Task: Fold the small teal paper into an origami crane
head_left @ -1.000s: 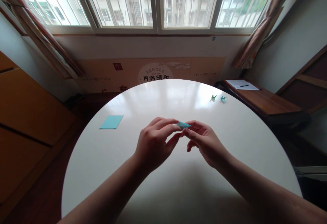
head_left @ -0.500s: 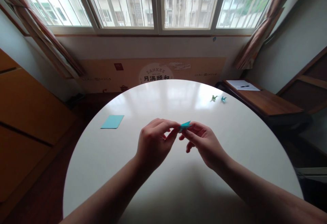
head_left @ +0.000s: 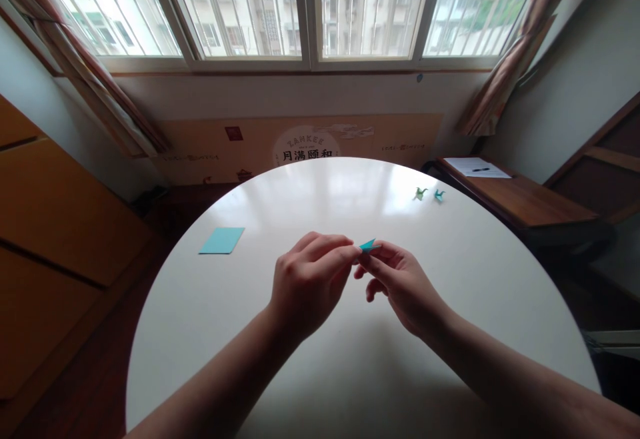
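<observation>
White counter (head_left: 200,305): a round top fills the space before the person; I read it as a clock, twelve toward the window (head_left: 370,12).
Left hand (head_left: 310,282): at about eight o'clock from the paper, thumb and forefinger closed together on its left end.
Right hand (head_left: 400,280): at about four o'clock, thumb and forefinger pinched on the other end, remaining fingers loosely curled below.
Blue square (head_left: 222,241): flat at ten o'clock, well apart from both hands, with no folds that I can see.
Folded blue paper (head_left: 368,246): held above the counter between the hands, toward twelve from centre.
Folding so far: it is already small and pointed; how many creases are left I cannot tell.
Green bird figure (head_left: 421,193) and blue bird figure (head_left: 439,195): near one o'clock, side by side, looking finished.
</observation>
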Available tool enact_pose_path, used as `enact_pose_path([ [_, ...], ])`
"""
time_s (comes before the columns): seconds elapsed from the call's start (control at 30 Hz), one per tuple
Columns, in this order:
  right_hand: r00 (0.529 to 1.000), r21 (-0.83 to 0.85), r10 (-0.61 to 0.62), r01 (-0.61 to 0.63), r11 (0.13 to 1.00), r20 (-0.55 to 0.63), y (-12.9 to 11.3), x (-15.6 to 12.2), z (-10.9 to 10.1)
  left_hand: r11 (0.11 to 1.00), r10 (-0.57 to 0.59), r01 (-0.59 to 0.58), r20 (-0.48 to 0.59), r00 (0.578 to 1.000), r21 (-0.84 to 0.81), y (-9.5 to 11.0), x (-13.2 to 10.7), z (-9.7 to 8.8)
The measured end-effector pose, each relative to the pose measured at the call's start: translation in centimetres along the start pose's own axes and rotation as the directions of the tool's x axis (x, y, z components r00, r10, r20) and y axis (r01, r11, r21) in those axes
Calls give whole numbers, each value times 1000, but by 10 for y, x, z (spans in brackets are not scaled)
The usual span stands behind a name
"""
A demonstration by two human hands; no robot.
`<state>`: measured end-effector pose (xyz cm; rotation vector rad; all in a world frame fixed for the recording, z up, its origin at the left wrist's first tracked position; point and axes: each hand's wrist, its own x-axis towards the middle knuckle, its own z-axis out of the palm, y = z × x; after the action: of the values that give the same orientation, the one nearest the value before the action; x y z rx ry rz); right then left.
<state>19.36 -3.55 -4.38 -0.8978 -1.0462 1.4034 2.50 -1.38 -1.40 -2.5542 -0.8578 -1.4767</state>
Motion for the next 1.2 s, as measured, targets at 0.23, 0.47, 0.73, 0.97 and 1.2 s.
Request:
enact_pose_path([
  [0.23, 994, -74, -106, 105, 992, -7, 2, 1, -3, 926, -238, 247, 67, 969, -284, 2, 1, 3],
  [0.47, 990, -78, -143, 144, 987, 16, 6, 4, -5, 741, -470, 501, 187, 862, -446, 2, 0, 4],
  [0.73, 985, -110, -175, 173, 979, -4, 5, 4, -8, 724, -448, 499, 226, 865, -476, 2, 3, 0],
  [0.97, 987, -80, -153, 149, 986, -52, 3, 4, -8, 725, -494, 502, 152, 856, -471, 3, 1, 0],
  [1.2, 995, -2, -63, 63, 998, 78, 1, 4, -8, 152, -580, 790, 593, 558, -594, -4, 8, -6],
])
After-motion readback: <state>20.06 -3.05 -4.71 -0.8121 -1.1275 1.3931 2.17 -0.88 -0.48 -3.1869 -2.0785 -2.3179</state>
